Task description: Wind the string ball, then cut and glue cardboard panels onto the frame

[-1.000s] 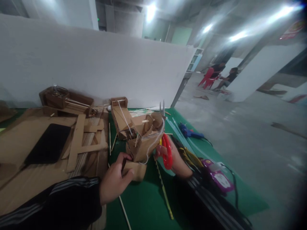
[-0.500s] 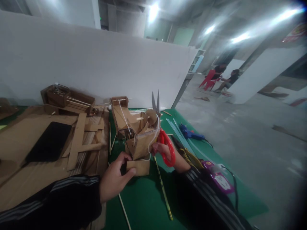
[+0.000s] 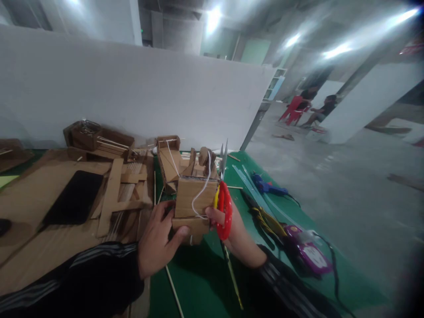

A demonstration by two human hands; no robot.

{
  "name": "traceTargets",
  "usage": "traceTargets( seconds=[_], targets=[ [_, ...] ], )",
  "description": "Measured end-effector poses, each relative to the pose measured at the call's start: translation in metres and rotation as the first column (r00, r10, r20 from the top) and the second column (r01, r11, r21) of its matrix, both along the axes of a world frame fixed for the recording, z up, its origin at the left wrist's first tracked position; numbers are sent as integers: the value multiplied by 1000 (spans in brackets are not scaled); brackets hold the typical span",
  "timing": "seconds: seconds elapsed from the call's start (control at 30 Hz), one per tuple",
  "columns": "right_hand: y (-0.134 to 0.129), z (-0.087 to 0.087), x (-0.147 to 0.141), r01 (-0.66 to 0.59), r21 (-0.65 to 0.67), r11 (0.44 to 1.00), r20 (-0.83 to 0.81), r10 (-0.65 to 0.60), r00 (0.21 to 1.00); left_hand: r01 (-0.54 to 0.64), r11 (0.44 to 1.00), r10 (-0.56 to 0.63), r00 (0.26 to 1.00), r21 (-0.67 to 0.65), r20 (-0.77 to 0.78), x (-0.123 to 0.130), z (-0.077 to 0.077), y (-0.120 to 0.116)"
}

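A boxy cardboard model (image 3: 185, 198) with a round cardboard disc on top is held between my hands over the green table. White string (image 3: 198, 194) hangs loosely down its near face. My left hand (image 3: 162, 234) grips the lower left side, thumb along the front edge. On the opposite side, my right hand (image 3: 228, 225) holds red-handled scissors (image 3: 225, 207), blades pointing up and away, its thumb against the model's lower right edge near the string. A yellow patterned pencil (image 3: 233, 276) slants downward below the right hand; whether the fingers hold it is hidden.
Left lie cardboard sheets (image 3: 29, 190), a black tablet-like slab (image 3: 74, 198) and another cardboard model (image 3: 99, 139). Pliers (image 3: 261, 216), a blue glue gun (image 3: 268, 185) and a purple power strip (image 3: 308, 251) lie right. Two people (image 3: 323, 108) sit far off.
The model has turned so its flat face and string point towards me. My right hand and the scissors have shifted slightly right and down. The camera view has moved a little.
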State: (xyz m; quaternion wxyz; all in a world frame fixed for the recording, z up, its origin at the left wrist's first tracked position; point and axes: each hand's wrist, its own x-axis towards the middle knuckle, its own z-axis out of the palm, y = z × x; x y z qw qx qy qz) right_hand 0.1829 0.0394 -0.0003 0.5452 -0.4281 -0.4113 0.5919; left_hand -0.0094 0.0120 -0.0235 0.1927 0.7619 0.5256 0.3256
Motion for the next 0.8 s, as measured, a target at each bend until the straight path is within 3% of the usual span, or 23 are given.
traceTargets(
  seconds=[0.1,0.27,0.4,0.53,0.67,0.73,0.8],
  targets=[
    [-5,1,-5,18,-31,999,-53,-19,998,9,999,-9,1000,50,2,0,-6,-3],
    [-8,3,-5,-47,14,999,-77,48,996,88,993,-68,967,-73,244,0,-8,-11],
    [-6,-1,0,-166,121,979,-89,177,980,99,966,1,924,-240,383,-4,0,-14],
    [-8,-6,2,-201,158,967,-36,209,977,62,948,85,896,-312,437,-7,6,-15],
    [-14,-2,1,-126,206,970,15,126,992,0,949,162,859,-316,485,-8,12,-15],
    [-21,1,2,-76,267,961,115,47,992,-69,953,218,832,-296,510,-10,16,-14],
    [-33,0,3,-116,298,947,254,39,966,-128,948,275,793,-292,544,-12,21,-10]
  ],
)
